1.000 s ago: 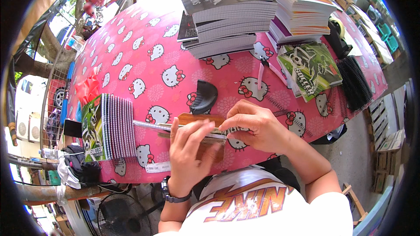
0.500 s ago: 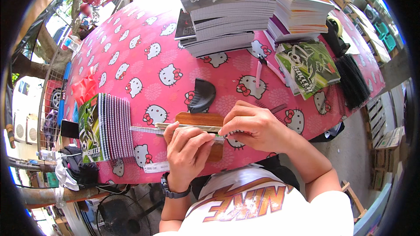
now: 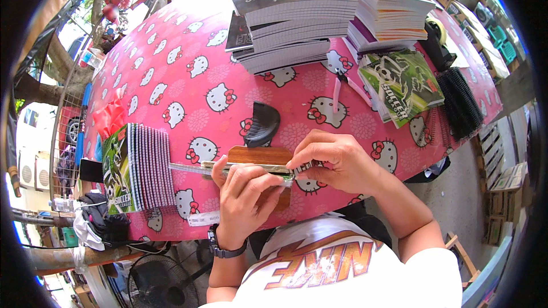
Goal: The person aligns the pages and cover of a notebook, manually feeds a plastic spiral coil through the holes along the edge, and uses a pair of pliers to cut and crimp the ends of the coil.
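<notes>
My left hand [image 3: 248, 194], a dark watch on its wrist, closes around a thin notebook [image 3: 185, 167] held on edge, its pages pointing left. Beneath it lies a brown wooden board [image 3: 260, 154] with rounded corners. The fingers of my right hand [image 3: 339, 162] are pinched at the notebook's right end, on a black spiral binding coil [image 3: 311, 165]. My fingers partly hide where coil and paper meet. Just beyond the board rests a black curved piece [image 3: 264, 124] with a ridged edge. Pink-handled pliers [image 3: 337, 94] lie farther off, towards the right.
Bound notebooks [image 3: 149, 165] are stacked at the left beside a red ribbon [image 3: 108, 118]. Tall book stacks [image 3: 302, 25] fill the far side. Green-covered notebooks [image 3: 402, 88], black coils [image 3: 460, 105] and a tape dispenser [image 3: 438, 40] sit at the right. A fan [image 3: 160, 279] stands below the table edge.
My right fingers have shifted slightly, and more of the black coil shows beside them at the notebook's end. My left hand has moved only a little, still holding the notebook.
</notes>
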A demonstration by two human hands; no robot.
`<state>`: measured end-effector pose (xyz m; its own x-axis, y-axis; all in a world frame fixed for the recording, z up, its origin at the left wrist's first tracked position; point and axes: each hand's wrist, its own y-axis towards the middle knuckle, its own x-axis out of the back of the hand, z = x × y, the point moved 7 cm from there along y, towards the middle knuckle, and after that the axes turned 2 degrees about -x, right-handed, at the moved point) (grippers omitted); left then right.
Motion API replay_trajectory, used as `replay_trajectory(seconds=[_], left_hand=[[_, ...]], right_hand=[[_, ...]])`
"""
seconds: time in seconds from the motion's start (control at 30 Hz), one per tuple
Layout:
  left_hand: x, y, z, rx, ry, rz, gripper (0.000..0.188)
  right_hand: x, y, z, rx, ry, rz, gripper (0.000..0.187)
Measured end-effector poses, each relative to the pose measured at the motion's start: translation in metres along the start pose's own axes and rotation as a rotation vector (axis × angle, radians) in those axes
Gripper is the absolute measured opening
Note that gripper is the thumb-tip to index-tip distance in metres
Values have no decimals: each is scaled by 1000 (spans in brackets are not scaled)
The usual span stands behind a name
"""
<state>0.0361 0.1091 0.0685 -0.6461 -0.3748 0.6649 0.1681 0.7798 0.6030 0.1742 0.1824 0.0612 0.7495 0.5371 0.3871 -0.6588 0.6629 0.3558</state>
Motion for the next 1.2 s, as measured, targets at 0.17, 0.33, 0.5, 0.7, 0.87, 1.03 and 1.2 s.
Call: replay_trajectory(seconds=[0.17, 0.33, 0.5, 0.7, 0.87, 1.03, 1.2], left_hand=[[0, -13, 3, -18, -18, -65, 20], [1, -14, 1, -12, -34, -97, 19], [1, -15, 2, -4, -49, -106, 18], [3, -10, 2, 28, -51, -115, 14], [2, -4, 2, 51, -64, -92, 14], [1, -4, 4, 60, -55, -61, 15], [-2, -7, 2, -1, 2, -47, 16]], right_hand=[[-4, -1, 9, 45, 28, 69, 28], [-8, 0, 10, 58, 29, 92, 26], [-9, 4, 11, 97, 12, 103, 24], [-9, 0, 11, 104, 42, 141, 22], [-5, -5, 11, 79, -9, 57, 27], [-7, -7, 5, 57, 67, -15, 30], [-8, -8, 1, 48, 135, 66, 32]])
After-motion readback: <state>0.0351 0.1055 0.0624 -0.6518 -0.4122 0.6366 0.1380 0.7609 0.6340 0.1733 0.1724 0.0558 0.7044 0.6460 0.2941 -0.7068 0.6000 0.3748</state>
